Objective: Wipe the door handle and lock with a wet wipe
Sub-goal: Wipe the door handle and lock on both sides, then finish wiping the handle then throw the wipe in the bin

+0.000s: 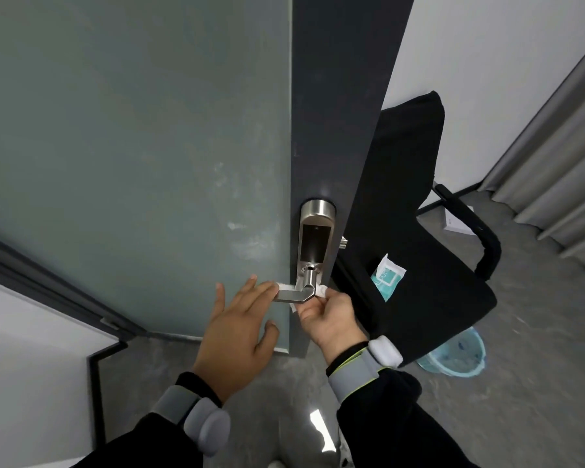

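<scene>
**Wet wipe at the door handle, both hands close**

On the left I see the frosted glass door (132, 146) with its dark frame. My left hand (240, 336) is in front of the glass; its grip is wide open, the fingers are spread, and the fingertips (271, 287) touch the free end of the door handle (293, 293). It holds nothing.

The handle is a silver lever, and it points to the left from the lock (314, 241), a tall silver plate with a dark panel, which sits just above it on the frame.

The wet wipe (321, 290) is white and lies behind and under the lever. My right hand (328, 315) has its grip closed on the wipe, just beside the bend of the lever.

More to the right stands a black chair (436, 265). A teal wipe packet (387, 276) lies on its seat. Under the chair, on the floor, is a light blue bin (460, 358).
</scene>
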A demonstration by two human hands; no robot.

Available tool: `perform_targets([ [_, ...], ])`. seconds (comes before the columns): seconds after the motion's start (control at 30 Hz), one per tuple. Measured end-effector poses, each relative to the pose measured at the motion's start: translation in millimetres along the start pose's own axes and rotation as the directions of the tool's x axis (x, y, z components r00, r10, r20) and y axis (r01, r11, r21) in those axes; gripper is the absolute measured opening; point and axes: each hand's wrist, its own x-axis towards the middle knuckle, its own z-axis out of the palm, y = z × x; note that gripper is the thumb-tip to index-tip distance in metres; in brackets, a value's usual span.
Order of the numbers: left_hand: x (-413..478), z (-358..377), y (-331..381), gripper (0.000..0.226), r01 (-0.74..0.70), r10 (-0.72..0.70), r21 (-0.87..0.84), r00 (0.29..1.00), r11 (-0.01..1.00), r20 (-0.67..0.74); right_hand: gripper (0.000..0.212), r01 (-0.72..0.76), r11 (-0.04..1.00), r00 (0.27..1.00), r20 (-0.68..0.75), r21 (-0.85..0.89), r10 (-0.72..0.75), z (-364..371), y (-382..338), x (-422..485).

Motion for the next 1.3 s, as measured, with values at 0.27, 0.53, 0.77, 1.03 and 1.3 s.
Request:
perform_targets([
  [0.27, 9, -1, 2, 0.063, 0.022, -0.022, -0.034, 1.0, 0.999, -0.011, 0.03, 0.177, 0.966, 0.982, 0.106, -0.189, -0.159, 7, -32, -61],
  [0.53, 14, 3, 2, 0.067, 0.034, -0.034, -0.01, 0.999, 0.999, 0.006, 0.034, 0.62, -0.013, 0.64, 0.515, -0.785, -0.571, 15, -2, -78],
  [0.77, 14, 7, -5, 0.064, 0.0, 0.0, 0.02, 1.0, 1.0, 0.016, 0.055, 0.497, -0.763, 0.471, 0.867, -0.413, -0.162, 5, 40, -71],
  [1.03, -15, -11, -19, 0.057, 0.205, -0.436, -0.465, 0.768, 0.861, -0.47, 0.05, 0.464, -0.878, 0.343, 0.938, -0.117, 0.056, 10, 66, -49],
  [1.3, -15, -13, 17, 0.031, 0.107, -0.306, -0.437, 0.858, 0.893, -0.414, 0.057, 0.539, -0.84, 0.228, 0.971, -0.06, 0.077, -35, -2, -69],
])
